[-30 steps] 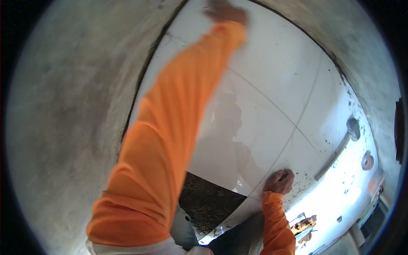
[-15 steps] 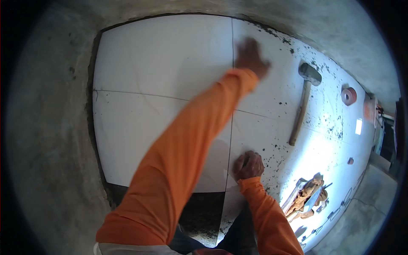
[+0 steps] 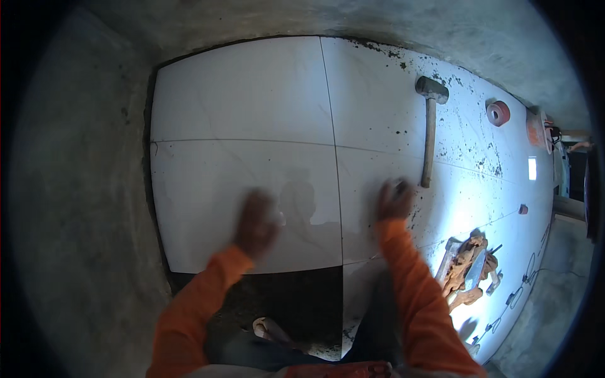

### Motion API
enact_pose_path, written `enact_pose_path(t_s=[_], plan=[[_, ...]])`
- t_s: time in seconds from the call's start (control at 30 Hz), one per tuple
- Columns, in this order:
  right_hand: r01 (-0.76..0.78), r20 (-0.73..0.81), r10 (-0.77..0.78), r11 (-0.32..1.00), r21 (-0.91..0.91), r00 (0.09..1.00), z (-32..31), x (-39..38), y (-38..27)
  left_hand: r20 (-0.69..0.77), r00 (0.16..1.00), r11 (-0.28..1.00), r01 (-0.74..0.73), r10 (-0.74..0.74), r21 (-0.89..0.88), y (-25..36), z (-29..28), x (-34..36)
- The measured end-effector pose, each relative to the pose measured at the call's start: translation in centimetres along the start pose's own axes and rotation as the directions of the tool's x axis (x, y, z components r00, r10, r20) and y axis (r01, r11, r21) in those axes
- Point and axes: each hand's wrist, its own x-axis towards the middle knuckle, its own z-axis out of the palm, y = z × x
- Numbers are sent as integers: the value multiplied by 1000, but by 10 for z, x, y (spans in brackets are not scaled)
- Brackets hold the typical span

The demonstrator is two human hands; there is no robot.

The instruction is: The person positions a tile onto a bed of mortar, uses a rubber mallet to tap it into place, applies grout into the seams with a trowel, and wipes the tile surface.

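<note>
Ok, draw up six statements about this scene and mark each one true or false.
1. The mallet lies on the white tiles. True.
2. The left hand grips the mallet. False: it is blurred over the tiles, well apart from the mallet.
3. The right hand is nearer the mallet than the left. True.
4. The tiles show no gap. False: a dark untiled patch lies on their near side.
5. The sleeves are blue. False: they are orange.
6. A reddish roll lies right of the mallet. True.
</note>
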Motion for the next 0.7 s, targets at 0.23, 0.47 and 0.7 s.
enact_pose_path(t_s=[0.23,0.47,0.7], plan=[[-303,45,360,840,-451,932,-4,165,49,-470,678,554,734,-565,394,-88,-86,-130],[240,294,-106,852,-465,950,-17,132,-54,-626,568,410,821,-534,396,-92,-87,-127],[852,-124,-875,410,325,468,-29,14,-327,-713,476,483,848,-514,218,-108,-70,-127]])
